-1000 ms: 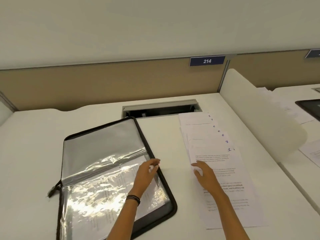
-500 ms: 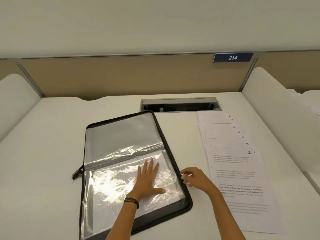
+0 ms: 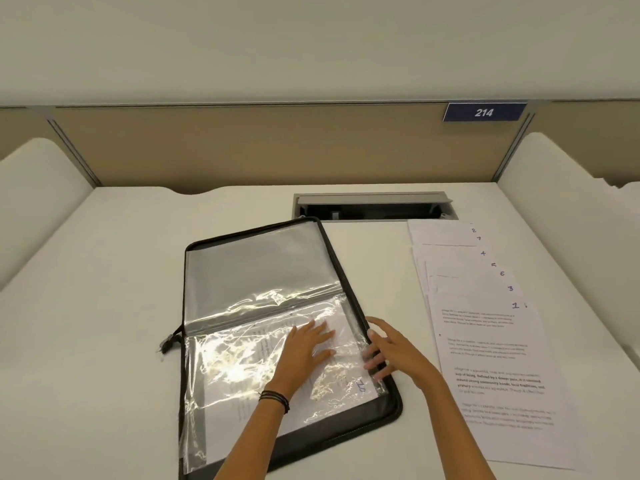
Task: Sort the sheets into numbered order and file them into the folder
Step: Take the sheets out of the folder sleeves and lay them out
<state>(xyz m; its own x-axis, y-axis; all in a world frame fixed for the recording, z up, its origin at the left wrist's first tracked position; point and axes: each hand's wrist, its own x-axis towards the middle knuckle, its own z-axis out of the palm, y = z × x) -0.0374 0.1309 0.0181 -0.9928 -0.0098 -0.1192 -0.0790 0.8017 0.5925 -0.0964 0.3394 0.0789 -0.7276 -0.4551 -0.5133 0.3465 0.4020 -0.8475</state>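
The white desk [image 3: 104,306] bears the folder [image 3: 256,268] and fanned sheets [image 3: 485,341].

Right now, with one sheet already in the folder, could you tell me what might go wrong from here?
The fanned sheets read 2, 7, 4, 5, 6, 3, 1 from far to near; filing them as they lie would likely break the order. The clear sleeve by the left hand is crinkled, so the next sheet may snag or crease.

head | worn on head | faces forward-down over desk [image 3: 104,271] | close above hands | single view
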